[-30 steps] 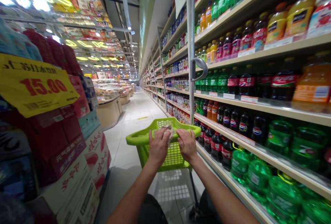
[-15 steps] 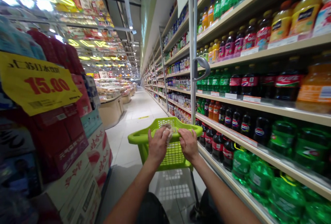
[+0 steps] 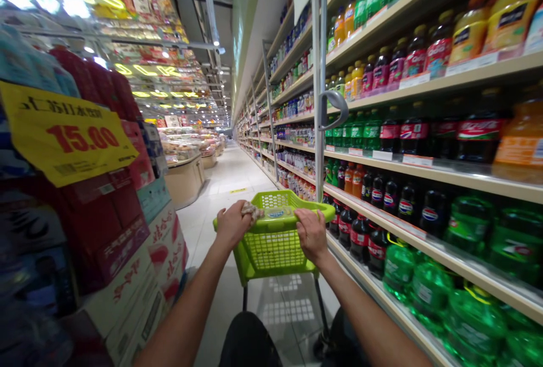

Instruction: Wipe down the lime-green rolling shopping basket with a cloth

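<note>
A green plastic shopping cart (image 3: 269,254) stands right in front of me, its handle (image 3: 278,221) facing me with a small label in the middle. My left hand (image 3: 231,227) is closed around a crumpled pale cloth (image 3: 253,211), pressed on the left part of the handle. My right hand (image 3: 313,236) lies with bent fingers over the right part of the handle and grips it. The cart's inside is mostly hidden behind the handle and back wall.
Along the right, shelves (image 3: 373,156) hold soda bottles, with a grey curved door handle (image 3: 333,109) on a frame. Stacked cartons (image 3: 163,237) and a yellow price sign (image 3: 80,135) stand close at left. A tiled aisle (image 3: 220,177) runs ahead past display counters (image 3: 183,180).
My left hand has slid left along the cart handle with the cloth, uncovering the label. The right hand stays on the right part of the handle.
</note>
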A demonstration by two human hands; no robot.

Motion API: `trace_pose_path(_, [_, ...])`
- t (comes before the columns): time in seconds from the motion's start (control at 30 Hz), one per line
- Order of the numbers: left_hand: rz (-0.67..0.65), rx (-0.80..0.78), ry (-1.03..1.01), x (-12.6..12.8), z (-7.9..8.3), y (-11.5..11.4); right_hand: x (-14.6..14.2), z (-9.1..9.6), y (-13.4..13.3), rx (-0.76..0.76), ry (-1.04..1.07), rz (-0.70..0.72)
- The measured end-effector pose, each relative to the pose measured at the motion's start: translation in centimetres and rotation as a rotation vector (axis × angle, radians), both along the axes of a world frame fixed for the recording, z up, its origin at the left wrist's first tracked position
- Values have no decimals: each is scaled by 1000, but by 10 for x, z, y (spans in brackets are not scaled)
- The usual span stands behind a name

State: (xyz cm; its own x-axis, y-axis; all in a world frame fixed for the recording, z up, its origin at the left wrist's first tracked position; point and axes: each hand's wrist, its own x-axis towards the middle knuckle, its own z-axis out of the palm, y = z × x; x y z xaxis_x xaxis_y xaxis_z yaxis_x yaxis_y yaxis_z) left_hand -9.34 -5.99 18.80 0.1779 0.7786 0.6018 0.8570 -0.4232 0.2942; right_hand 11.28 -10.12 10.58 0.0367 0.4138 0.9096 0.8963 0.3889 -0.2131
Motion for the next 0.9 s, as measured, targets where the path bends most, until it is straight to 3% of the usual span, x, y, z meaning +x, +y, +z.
trace_pose_path(0.1, [104,-22,-32,13,-3,11,0,0,1,-1,1,-7])
trace_pose_path(0.17, [94,-77,-64,21,-7,13,-1,-1,3,0,10,-14])
trace_pose_path(0.43, [-297,145,130,65,-19,-21,11,-4,6,31,6,-73])
trace_pose_path(0.5, [-258,161,151,59,-17,-17,17,-4,5,25,-48,-53])
trace_pose_path(0.63, [-32,86,76,30,-14,0,21,-5,7,22,-104,-30])
trace_pose_path(0.7, [-6,67,29,28,-17,0,17,-5,10,33,-80,-47])
trace_pose_path(0.83, [-254,195,101,62,-31,-15,12,-8,14,56,-62,-80])
trace_pose_path(0.9, [-288,240,119,75,-35,-17,13,-9,13,54,-101,-61])
